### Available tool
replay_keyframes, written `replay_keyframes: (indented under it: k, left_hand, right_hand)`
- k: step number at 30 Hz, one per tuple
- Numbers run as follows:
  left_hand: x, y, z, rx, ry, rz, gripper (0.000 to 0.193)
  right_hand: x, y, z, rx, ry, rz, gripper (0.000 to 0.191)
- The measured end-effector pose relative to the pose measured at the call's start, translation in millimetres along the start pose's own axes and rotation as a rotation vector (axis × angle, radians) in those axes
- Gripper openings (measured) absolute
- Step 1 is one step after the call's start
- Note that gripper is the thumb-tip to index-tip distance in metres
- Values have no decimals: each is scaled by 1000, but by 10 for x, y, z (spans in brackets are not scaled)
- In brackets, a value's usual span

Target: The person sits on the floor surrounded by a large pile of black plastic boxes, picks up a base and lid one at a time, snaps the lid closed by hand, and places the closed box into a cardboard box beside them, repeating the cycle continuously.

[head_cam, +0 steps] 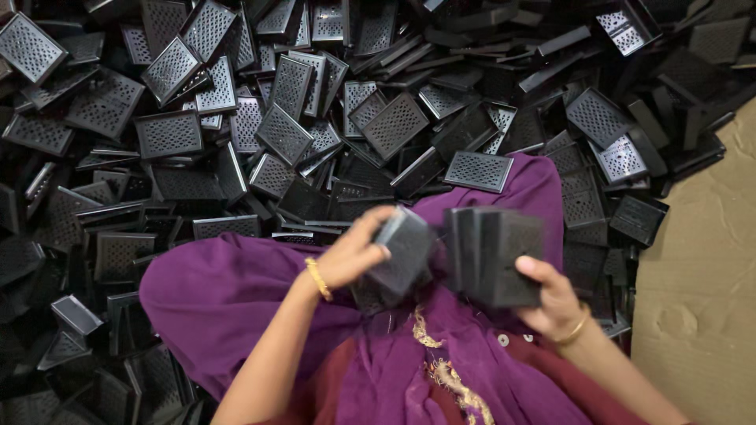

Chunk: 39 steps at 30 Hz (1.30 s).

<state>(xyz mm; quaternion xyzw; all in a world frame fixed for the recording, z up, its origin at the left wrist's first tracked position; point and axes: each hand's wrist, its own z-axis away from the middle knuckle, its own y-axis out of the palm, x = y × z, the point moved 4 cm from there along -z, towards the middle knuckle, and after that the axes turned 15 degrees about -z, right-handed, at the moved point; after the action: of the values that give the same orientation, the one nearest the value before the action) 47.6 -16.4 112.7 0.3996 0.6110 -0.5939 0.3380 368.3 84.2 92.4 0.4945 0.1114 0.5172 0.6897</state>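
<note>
Both hands are raised over the lap, a little apart. Her left hand (358,252) is closed around a single black perforated plastic tray (402,252), tilted and blurred, while the right hand (551,303) clamps a stack of black rectangular plastic trays (496,252) held on edge, thumb pressed on its front face. The single tray sits just beside the stack's left side; whether they touch I cannot tell. A purple cloth (220,291) drapes the knees, and a heap of black perforated trays (236,126) surrounds it. Bare tan floor (701,283) shows at the right.
</note>
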Motion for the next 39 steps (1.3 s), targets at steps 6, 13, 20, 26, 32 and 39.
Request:
replay_keyframes:
  k: [6,13,20,26,32,39]
  left_hand:
    - [101,148,44,-234,-43,-64,64]
    - [221,572,-33,-91,-239,165,57]
    - [196,631,-17,-67,-317,411,67]
    - [105,558,-57,-83,-239,430,68]
    - [88,603,-30,-81,-501,618,80]
    - [203,588,-42,-274,-368,562,92]
  right_hand:
    - [-555,180,-164,38,-4,-68,39]
    - [-643,269,-270,11,30,8,42]
    - [-644,378,-345,47,51,175,44]
    - [-419,439,-401,55,-40,221,45]
    - [-522,566,-387,38,-135,432,46]
    - [-539,532,-407,-16,-29,243,42]
